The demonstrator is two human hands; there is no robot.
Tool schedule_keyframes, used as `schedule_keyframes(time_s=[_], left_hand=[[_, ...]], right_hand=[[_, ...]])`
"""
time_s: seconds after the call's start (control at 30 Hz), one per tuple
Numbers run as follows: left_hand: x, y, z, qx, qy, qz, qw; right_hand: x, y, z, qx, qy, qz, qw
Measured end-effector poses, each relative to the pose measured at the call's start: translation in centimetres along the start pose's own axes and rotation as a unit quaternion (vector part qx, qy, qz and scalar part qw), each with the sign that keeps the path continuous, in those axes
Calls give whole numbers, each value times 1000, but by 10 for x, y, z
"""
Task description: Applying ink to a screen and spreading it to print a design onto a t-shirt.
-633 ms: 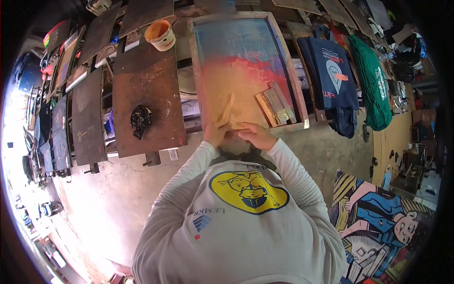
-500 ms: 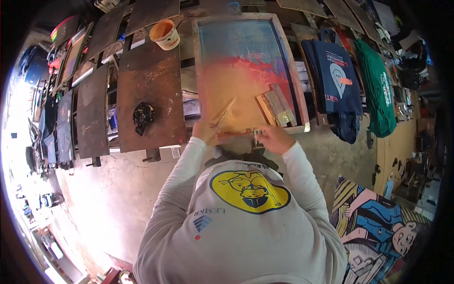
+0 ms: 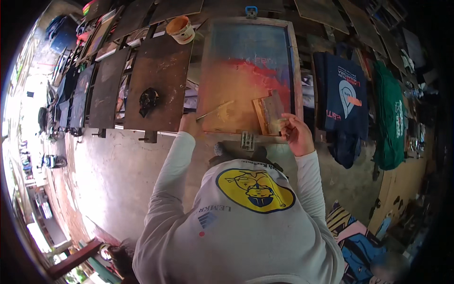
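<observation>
Probably light, stiff and best held near one end, the slim stick [image 3: 213, 110] was gripped by the left hand [image 3: 188, 124]; whether the right hand [image 3: 299, 136] gripped anything was unclear

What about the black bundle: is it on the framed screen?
No, the black bundle lies on the brown board left of the framed screen.

Passage lies open over the far half of the framed screen [image 3: 243, 45]. Toward its near-right corner the squeegee [image 3: 268, 113] blocks the way, toward its near-left a slanting stick [image 3: 213, 111]; a metal clamp [image 3: 248, 140] stands mid near edge.
</observation>
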State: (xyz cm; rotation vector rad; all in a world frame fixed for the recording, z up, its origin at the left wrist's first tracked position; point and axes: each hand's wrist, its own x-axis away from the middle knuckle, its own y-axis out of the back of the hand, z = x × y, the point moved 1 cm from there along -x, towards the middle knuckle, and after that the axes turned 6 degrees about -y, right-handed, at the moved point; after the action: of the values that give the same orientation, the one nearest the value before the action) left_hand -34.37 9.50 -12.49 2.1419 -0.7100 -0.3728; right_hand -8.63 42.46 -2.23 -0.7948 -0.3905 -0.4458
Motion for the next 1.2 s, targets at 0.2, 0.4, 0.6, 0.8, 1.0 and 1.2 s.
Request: schedule_keyframes(time_s=[0.2, 0.4, 0.6, 0.8, 1.0, 1.2], left_hand=[[41, -14, -22, 10, 14, 5, 1000], [32, -14, -37, -81, 57, -74, 992], [50, -20, -22, 4, 24, -13, 1000], [44, -9, -20, 58, 9, 9, 998], [3, 8, -9, 10, -14, 14, 1000], [-15, 21, 1, -4, -19, 137, 990]], right_hand=[[-8, 27, 12, 30, -29, 13, 999], [-20, 38, 21, 136, -12, 5, 991], [-40, 78, 13, 653, 131, -112, 737], [-46, 79, -28, 764, 90, -174, 614], [-53, 70, -38, 782, 48, -224, 580], [-69, 93, -49, 749, 130, -247, 601]])
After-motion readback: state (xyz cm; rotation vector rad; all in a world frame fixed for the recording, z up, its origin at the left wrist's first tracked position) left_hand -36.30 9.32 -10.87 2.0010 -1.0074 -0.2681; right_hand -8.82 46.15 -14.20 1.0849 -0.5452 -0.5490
